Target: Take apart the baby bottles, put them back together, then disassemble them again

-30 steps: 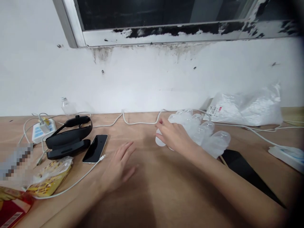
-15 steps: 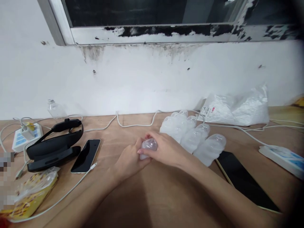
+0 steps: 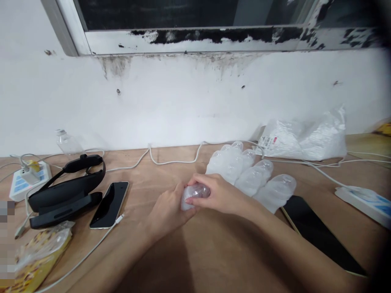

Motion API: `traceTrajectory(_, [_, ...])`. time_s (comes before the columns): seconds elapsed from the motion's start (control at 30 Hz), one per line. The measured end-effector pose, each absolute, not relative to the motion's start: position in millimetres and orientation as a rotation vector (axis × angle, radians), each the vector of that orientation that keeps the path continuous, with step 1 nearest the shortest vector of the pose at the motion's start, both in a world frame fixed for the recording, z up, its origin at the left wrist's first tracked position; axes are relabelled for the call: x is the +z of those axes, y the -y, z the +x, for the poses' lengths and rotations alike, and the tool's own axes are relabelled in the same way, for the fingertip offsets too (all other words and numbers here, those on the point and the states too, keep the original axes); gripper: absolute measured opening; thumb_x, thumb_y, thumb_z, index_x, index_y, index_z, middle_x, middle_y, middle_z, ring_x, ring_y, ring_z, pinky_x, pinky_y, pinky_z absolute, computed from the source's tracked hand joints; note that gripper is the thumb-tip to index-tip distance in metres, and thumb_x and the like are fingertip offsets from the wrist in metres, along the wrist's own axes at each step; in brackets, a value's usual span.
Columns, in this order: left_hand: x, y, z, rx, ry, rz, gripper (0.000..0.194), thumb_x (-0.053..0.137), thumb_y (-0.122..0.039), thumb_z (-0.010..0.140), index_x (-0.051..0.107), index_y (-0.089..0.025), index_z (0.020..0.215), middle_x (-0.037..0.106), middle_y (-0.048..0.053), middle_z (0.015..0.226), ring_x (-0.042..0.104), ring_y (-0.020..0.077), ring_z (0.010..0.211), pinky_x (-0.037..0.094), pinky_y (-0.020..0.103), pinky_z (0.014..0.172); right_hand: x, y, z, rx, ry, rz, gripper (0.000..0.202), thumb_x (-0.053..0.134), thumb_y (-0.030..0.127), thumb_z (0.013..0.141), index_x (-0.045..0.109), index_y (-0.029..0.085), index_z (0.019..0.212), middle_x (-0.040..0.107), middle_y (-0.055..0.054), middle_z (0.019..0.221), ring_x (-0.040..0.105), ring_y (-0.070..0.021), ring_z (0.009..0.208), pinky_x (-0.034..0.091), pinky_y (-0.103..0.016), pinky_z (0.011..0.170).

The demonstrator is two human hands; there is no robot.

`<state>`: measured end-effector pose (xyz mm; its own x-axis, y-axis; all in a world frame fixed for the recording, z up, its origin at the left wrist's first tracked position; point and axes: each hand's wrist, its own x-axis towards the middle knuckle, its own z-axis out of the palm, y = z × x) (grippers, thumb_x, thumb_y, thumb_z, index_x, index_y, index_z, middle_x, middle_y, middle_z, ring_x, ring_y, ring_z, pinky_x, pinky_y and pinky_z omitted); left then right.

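Between my hands is a clear, rounded plastic shell (image 3: 195, 191), its domed end facing up and its lower part whitish. My left hand (image 3: 171, 209) wraps it from the left and below. On the other side, my right hand (image 3: 220, 194) grips it, thumb across the near face and fingers over the far edge. Whether the shell is one piece or several nested ones cannot be made out. Stacks of similar translucent shells (image 3: 255, 177) lie just beyond my right forearm, fanned out on the wooden table (image 3: 171, 167).
Left stand a phone (image 3: 110, 204), a black headset (image 3: 65, 191), a power strip (image 3: 29, 179), a clear bottle (image 3: 67, 142) and a yellow snack bag (image 3: 42, 256). Right are a dark tablet (image 3: 320, 234), a white plastic bag (image 3: 302, 136) and another power strip (image 3: 363, 205). White cables run along the wall.
Both hands have moved slightly down with the shell, and the right one a little to the right. More of the shell's domed end now shows between them. The view has shifted slightly.
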<state>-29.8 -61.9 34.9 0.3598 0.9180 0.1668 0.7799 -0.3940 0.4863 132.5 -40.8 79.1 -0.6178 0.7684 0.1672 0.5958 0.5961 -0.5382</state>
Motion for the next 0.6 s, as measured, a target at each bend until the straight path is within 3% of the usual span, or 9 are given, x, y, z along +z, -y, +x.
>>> traceTrajectory(0.1, [36, 62, -31, 0.346, -1.661, 2.448, 0.042, 0.052, -0.047, 0.07, 0.042, -0.017, 0.098, 0.064, 0.006, 0.08, 0.062, 0.027, 0.071, 0.044, 0.031, 0.054, 79, 43, 132, 0.586, 2.552, -1.194, 0.031, 0.057, 0.043, 0.07, 0.053, 0.019, 0.089, 0.06, -0.003, 0.084, 0.054, -0.0166, 0.073, 0.035, -0.024, 0.059])
traceTrajectory(0.2, [39, 63, -33, 0.143, -1.579, 2.634, 0.038, 0.052, -0.04, 0.071, 0.044, -0.016, 0.1, 0.065, 0.008, 0.085, 0.063, 0.0283, 0.072, 0.045, 0.034, 0.059, 72, 45, 129, 0.625, 2.647, -1.274, 0.046, 0.058, 0.054, 0.064, 0.055, 0.019, 0.093, 0.061, -0.005, 0.085, 0.055, -0.0196, 0.073, 0.036, -0.026, 0.058])
traceTrajectory(0.33, [44, 65, -37, 0.109, -1.507, 2.679, 0.035, 0.052, -0.04, 0.07, 0.048, -0.018, 0.096, 0.066, 0.007, 0.083, 0.063, 0.0289, 0.071, 0.045, 0.035, 0.057, 66, 44, 127, 0.684, 2.754, -1.282, 0.049, 0.051, 0.061, 0.067, 0.061, 0.017, 0.086, 0.061, -0.005, 0.072, 0.056, -0.0181, 0.062, 0.034, -0.025, 0.05])
traceTrajectory(0.6, [53, 61, -43, 0.164, -1.392, 2.735, 0.032, 0.049, -0.039, 0.07, 0.049, -0.021, 0.096, 0.065, 0.003, 0.087, 0.062, 0.0261, 0.071, 0.043, 0.031, 0.053, 68, 43, 130, 0.584, 2.796, -1.219, 0.042, 0.046, 0.054, 0.075, 0.058, 0.016, 0.09, 0.063, -0.008, 0.081, 0.059, -0.0202, 0.071, 0.04, -0.027, 0.057])
